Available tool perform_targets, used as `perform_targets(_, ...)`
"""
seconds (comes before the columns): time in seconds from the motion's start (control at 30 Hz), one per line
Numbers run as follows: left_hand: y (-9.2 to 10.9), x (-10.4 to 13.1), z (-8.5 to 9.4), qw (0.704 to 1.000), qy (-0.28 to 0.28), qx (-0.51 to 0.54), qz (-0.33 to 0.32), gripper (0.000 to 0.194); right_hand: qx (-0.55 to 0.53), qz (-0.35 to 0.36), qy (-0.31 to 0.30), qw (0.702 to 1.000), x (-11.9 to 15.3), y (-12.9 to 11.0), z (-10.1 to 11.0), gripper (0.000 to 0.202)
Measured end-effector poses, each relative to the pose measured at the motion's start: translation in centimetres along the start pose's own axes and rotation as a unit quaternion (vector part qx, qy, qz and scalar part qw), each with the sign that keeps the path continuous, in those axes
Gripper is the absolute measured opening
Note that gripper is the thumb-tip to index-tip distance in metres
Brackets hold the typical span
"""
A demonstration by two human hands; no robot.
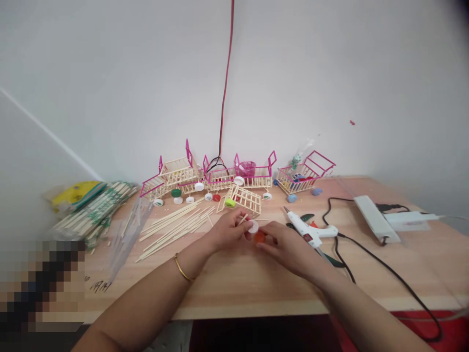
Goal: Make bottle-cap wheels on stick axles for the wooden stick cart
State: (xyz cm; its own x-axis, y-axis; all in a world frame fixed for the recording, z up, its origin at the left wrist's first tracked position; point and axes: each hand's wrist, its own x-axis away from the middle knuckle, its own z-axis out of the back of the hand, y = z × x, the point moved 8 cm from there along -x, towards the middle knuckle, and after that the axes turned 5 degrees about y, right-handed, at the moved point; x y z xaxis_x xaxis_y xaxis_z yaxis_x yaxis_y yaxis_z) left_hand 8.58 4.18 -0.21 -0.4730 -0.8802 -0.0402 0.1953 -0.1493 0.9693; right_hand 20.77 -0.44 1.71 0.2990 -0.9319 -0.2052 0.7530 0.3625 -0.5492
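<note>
My left hand [227, 230] is closed on a white bottle cap [252, 227], and a short thin stick [243, 219] pokes out by its fingertips. Close beside it, my right hand [280, 244] pinches an orange bottle cap [260, 237]. The two caps nearly meet above the table; I cannot tell whether they touch. Just behind my hands sits a small stick cart [249, 200] with a lime-green cap [230, 203] at its near left. To the right of my right hand lies a white glue gun [308, 230], with scissors [331, 259] partly under it.
Several stick carts with pink frames [256, 177] and cap wheels line the wall. Loose wooden sticks [176, 230] spread out at left, near packaged sticks [95, 210]. A pink cup [247, 169] stands at the back. On the right are a power strip [375, 220] and black cord [388, 274].
</note>
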Motion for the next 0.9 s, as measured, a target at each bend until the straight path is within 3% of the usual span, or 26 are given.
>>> perform_targets(0.17,0.3,0.0,-0.4,1.0,0.002,0.015,-0.016,0.025,-0.008,0.001,0.066,0.998,-0.5,-0.5,1.0,0.04)
perform_targets(0.3,0.5,0.0,-0.6,0.999,-0.012,-0.002,-0.03,0.029,-0.072,0.026,0.066,0.995,-0.6,-1.5,1.4,0.03)
perform_targets(0.43,1.6,0.3,-0.1,0.997,0.013,-0.035,-0.071,0.038,-0.039,0.01,0.086,0.995,-0.4,-1.1,1.5,0.026)
perform_targets(0.6,3.5,1.1,-0.1,0.99,0.025,0.033,-0.132,0.038,0.076,0.066,0.013,0.995,-0.1,-1.6,-0.7,0.019)
perform_targets(0.73,4.9,1.6,0.7,0.977,0.082,-0.043,-0.191,0.035,0.103,0.082,-0.013,0.991,0.0,-1.8,-1.8,0.019)
perform_targets(0.9,5.1,2.1,1.8,0.963,0.139,-0.082,-0.215,0.031,0.081,0.034,0.068,0.994,-0.3,-0.7,-0.6,0.028)
